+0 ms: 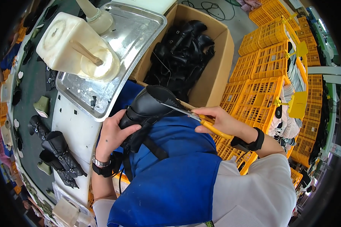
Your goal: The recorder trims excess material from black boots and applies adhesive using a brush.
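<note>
Black boot [147, 108] is lying between my hands, long axis running toward the right hand [219, 121]; left hand [115, 134] is gripping it, right is holding scissors [201, 120] at its edge.

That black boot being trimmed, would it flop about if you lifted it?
Probably partly. The boot has loose straps hanging down, so those would likely dangle. Its rounded toe seems to hold shape, suggesting stiffness there. The left hand grips it alone, so it seems light.
</note>
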A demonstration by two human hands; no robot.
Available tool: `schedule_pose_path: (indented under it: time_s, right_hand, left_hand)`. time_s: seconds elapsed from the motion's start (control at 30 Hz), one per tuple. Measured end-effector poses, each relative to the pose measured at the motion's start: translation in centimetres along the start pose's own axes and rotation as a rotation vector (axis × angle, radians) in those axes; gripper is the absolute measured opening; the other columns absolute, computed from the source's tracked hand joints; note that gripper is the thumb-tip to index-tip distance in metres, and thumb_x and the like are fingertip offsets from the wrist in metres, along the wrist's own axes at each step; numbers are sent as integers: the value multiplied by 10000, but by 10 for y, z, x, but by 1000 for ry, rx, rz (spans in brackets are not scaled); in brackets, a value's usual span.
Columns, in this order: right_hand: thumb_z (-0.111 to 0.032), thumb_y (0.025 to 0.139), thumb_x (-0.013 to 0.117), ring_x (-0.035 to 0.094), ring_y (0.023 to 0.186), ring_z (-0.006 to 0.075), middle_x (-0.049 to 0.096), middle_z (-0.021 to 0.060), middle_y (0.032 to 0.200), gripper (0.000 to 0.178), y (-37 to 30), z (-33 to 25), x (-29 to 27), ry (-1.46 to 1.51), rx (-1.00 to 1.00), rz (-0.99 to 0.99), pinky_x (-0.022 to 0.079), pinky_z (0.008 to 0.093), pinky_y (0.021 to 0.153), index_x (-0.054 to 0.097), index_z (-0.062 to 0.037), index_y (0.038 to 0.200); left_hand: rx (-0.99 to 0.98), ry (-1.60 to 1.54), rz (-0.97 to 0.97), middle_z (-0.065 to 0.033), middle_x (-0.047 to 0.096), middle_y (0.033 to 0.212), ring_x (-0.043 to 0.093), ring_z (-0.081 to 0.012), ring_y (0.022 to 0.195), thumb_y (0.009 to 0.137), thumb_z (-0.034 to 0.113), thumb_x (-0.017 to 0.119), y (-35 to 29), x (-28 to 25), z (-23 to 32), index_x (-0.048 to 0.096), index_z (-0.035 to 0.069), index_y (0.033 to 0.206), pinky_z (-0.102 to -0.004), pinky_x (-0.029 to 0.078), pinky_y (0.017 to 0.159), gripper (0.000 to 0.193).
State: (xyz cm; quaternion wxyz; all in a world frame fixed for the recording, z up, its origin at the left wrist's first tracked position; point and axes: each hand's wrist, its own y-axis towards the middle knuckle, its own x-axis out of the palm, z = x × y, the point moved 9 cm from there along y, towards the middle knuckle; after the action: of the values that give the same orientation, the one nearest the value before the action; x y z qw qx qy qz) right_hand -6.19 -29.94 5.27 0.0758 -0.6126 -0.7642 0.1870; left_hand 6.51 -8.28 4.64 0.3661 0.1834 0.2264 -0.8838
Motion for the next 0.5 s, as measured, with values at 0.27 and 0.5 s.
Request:
schedule_pose_path:
  time_s: [0.27,0.5]
  right_hand:
    - [-141,769,725,478,789,46,564,-17,877,437,-4,10,-7,70,42,73,419,192,707,543,-11,1145]
    - [-104,795,674,442,725,39,508,-55,826,325,25,15,-87,25,122,503,392,192,636,584,-61,1105]
  left_hand:
    - [-57,38,-42,-81,598,683,533,-136,613,676,197,771,9,3,-1,594,-17,955,-263,451,605,394]
    - [41,89,60,-74,627,744,535,-100,654,699,182,753,-8,-23,13,587,-11,996,-263,463,650,391]
